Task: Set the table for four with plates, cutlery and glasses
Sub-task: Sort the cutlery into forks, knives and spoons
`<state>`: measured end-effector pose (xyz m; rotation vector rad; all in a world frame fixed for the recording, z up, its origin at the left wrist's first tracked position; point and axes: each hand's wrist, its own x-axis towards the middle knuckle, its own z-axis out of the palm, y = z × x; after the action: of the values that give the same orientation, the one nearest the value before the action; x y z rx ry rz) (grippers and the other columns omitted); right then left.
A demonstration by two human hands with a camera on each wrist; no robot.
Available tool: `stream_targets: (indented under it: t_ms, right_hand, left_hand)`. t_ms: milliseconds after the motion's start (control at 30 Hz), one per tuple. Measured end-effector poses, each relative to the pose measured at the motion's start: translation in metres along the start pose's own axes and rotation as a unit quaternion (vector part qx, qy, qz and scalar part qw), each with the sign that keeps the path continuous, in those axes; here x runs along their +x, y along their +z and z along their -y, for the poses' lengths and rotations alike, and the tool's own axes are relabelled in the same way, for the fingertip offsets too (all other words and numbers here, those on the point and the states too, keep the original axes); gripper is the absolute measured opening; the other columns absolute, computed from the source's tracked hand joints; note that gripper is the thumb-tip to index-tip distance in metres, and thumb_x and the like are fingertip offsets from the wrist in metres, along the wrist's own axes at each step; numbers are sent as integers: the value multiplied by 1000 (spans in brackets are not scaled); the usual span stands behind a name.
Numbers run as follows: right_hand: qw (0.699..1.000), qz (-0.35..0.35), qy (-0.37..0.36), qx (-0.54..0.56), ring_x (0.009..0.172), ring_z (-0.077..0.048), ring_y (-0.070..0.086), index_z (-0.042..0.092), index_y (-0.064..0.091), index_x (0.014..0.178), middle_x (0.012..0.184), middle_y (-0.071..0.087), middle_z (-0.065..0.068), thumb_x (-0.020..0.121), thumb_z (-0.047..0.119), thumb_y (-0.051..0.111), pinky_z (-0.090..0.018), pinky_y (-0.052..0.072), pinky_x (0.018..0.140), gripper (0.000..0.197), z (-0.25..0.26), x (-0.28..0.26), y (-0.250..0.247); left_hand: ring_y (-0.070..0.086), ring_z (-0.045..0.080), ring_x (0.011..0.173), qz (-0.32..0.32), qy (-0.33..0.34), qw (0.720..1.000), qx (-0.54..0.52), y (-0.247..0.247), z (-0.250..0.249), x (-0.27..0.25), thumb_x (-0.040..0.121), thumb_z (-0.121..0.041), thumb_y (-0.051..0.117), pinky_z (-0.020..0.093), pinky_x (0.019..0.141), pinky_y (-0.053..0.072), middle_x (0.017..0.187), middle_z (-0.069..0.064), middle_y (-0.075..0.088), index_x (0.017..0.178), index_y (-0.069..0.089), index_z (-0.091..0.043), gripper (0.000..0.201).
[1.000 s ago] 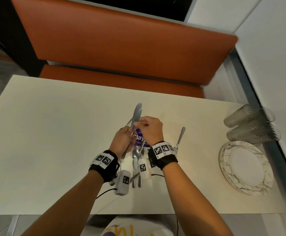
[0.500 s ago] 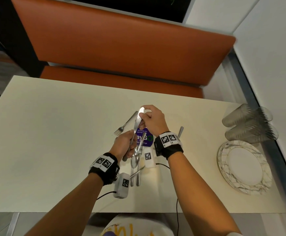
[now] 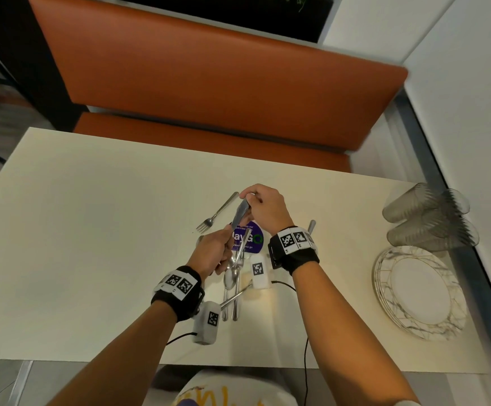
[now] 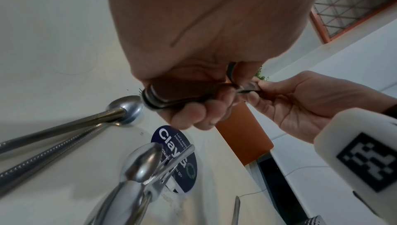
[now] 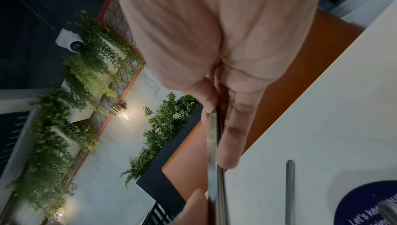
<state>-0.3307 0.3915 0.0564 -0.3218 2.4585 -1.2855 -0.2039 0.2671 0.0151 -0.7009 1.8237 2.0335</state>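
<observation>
Above the middle of the white table [image 3: 92, 230], my left hand [image 3: 223, 244] grips the handles of a small bundle of knives [image 3: 239, 213]. My right hand [image 3: 248, 197] pinches the blade ends of that bundle. The left wrist view shows the stacked handle ends [image 4: 152, 99] in my left hand's curled fingers. The right wrist view shows the knife blades [image 5: 214, 143] between thumb and fingers. A fork [image 3: 217, 212] lies on the table left of the hands. Spoons [image 3: 232, 276] lie under the hands. Stacked marbled plates [image 3: 419, 291] and grey glasses [image 3: 431, 218] sit at the right edge.
A round purple sticker [image 3: 251, 238] is on the table below the hands. Another utensil handle [image 3: 312, 227] pokes out behind my right wrist. An orange bench [image 3: 209, 83] runs along the far side. A white wall borders the right.
The fork that stood among the held cutlery a second ago now lies on the table. My right hand has slid up to the knife blade ends.
</observation>
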Motion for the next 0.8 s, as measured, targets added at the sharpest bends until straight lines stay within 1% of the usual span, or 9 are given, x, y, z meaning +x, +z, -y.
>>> stream_targets:
  t_ms: [133,233,300,367,433,500,567,700,800]
  right_hand:
    - [999,-16,13,50,60,-19,75,15,69,100,92,74,-2,102,17,49,-43,64,72,21,-1,-1,0]
    - [994,-11,43,103,69,-20,76,16,71,102,91,75,-1,104,21,47,-40,63,75,25,-5,1,6]
    - [991,-27,65,111,82,-19,73,18,71,107,95,75,0,105,25,41,-30,58,74,31,-17,4,13]
    - [998,-35,50,11,98,-16,66,22,70,112,106,72,2,104,23,43,-22,49,79,29,-38,7,22]
    - [987,14,34,-158,112,-19,53,27,69,118,118,62,-1,101,22,51,-27,46,92,25,-64,7,34]
    - [965,75,48,-248,116,-23,45,28,69,119,122,52,-5,97,27,59,-36,45,100,24,-84,5,45]
    - [957,112,56,-262,117,-26,46,23,71,112,122,48,-8,97,26,61,-37,47,100,19,-95,1,49]
    - [956,125,64,-259,109,-30,57,12,72,97,112,52,-12,96,21,62,-32,52,88,13,-109,-7,42]
    - [943,134,79,-294,107,-30,57,16,75,95,108,53,-10,94,23,63,-35,52,87,14,-115,-17,27]
  left_hand:
    - [53,17,58,-45,48,982,178,-4,1,4,106,-53,43,31,61,43,69,0,61,79,54,-18,46]
    - [56,17,69,-105,64,955,271,-10,4,3,108,-51,40,32,66,39,72,-4,59,73,46,-23,45]
    - [55,18,70,-130,57,949,280,-18,8,3,107,-50,42,33,67,39,72,-4,58,72,45,-24,44]
    - [61,19,76,-143,40,951,271,-28,14,4,106,-50,45,34,72,44,78,-3,65,77,53,-25,39]
    - [64,22,81,-154,30,952,264,-38,19,5,104,-50,46,35,75,47,83,1,68,81,58,-23,38]
    - [62,21,78,-164,22,953,253,-44,21,5,104,-48,48,34,72,45,78,0,66,78,59,-20,40]
    - [59,19,73,-165,17,955,246,-47,23,5,104,-47,50,33,68,42,72,-3,63,73,58,-21,40]
    - [57,18,71,-158,13,957,244,-50,26,8,104,-46,50,32,66,40,71,-2,61,73,58,-23,40]
    - [58,17,70,-154,17,960,234,-52,27,12,104,-44,49,30,64,40,68,-5,61,78,66,-20,40]
